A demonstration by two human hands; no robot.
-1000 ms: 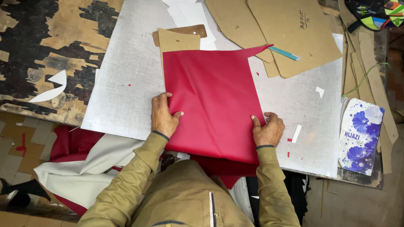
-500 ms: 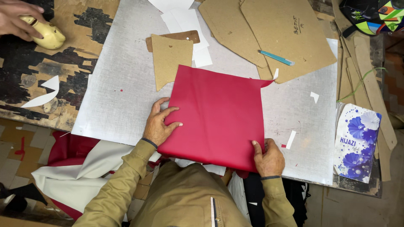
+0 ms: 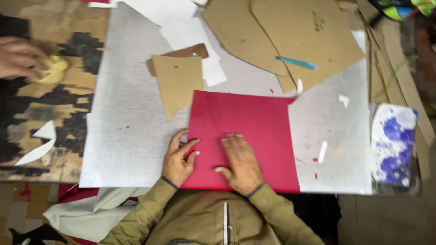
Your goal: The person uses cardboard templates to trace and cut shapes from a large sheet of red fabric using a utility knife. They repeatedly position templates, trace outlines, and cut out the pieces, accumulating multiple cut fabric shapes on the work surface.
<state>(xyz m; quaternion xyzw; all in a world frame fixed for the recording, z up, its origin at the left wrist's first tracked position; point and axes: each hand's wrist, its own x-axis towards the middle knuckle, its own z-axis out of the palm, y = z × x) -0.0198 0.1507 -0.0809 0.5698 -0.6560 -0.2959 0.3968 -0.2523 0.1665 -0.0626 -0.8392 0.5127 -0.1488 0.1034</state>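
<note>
Red sheet (image 3: 245,136) flat on the grey table (image 3: 127,149), low in the middle of the frame. Left hand (image 3: 178,159) on its left edge, fingers spread. Right hand (image 3: 241,164) pressed flat on top, fingers open. Laid out and smoothed; not yet cut. Brown card shape (image 3: 176,81) just above, untouched.

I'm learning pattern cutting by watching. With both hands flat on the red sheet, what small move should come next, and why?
Probably lay the tan cardboard pattern piece onto the red sheet. The left hand pins its left edge and the right hand presses flat on its middle, so it lies spread on the metal-topped table with the piece just beyond its corner.
</note>
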